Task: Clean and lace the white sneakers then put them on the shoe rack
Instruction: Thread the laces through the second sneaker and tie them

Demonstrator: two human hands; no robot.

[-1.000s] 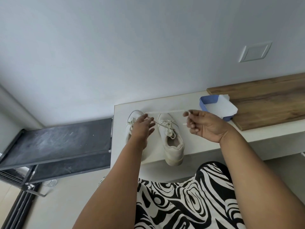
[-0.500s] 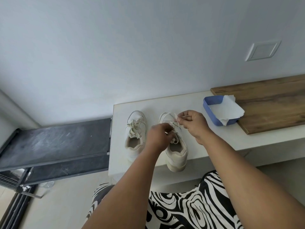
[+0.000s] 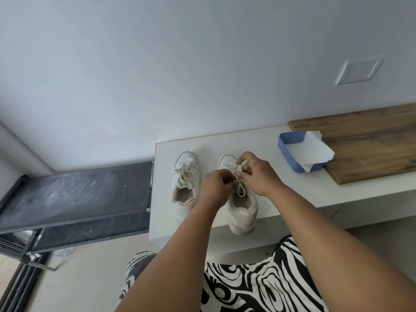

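On the white counter [image 3: 281, 194], the left sneaker [image 3: 185, 185] looks laced and tied. Our left hand [image 3: 215, 188] and right hand [image 3: 256, 174] both pinch the lace [image 3: 240, 190] of the right sneaker [image 3: 242, 208], tying it. The shoe rack [image 3: 74, 194] to the left waits unused.

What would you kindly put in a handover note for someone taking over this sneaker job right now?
Left hand and right hand: each pinches the lace of the right-side sneaker, mid-tie.
Left-side sneaker: laced and tied, beside it on the white counter.
Blue tray with paper towel: further right.
Shoe rack: left of the counter, no shoes on it.
Left: finish the bow, then move both sneakers to the rack.
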